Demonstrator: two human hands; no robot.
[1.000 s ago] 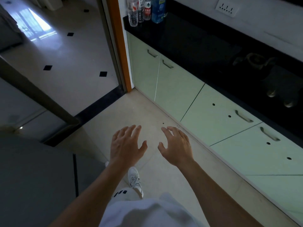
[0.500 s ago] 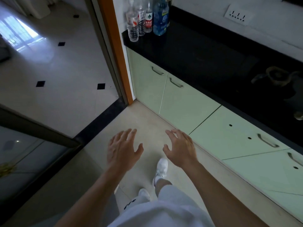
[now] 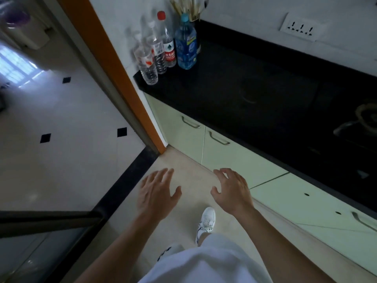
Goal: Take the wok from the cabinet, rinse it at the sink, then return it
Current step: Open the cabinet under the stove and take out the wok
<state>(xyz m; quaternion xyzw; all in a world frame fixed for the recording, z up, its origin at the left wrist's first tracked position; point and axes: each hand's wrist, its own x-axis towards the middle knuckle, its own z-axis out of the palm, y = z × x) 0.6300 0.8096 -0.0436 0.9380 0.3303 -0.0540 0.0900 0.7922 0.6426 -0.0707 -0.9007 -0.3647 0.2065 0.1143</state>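
Left hand (image 3: 157, 193) and right hand (image 3: 232, 190) are hovering apart, fingers spread, holding nothing. Cabinet doors (image 3: 240, 158) just beyond the right hand are sitting shut, below the counter (image 3: 265, 88). No wok showing; opening, rinsing, returning all lying ahead.

A black tabletop (image 3: 265, 82) runs along a white wall fitted with a multi-outlet socket (image 3: 302, 27). At its near end, four plastic bottles stand close together: two clear ones (image 3: 150, 68), a red-capped bottle (image 3: 168, 43) and a blue bottle (image 3: 186, 45), with a bundle of chopsticks (image 3: 183, 7) upright just behind. A gas burner (image 3: 365, 119) sits at the far right. An orange door frame (image 3: 122, 68) and a black threshold strip (image 3: 126, 176) divide the beige kitchen floor (image 3: 193, 184) from glossy white tiles (image 3: 61, 160) set with small black diamonds.
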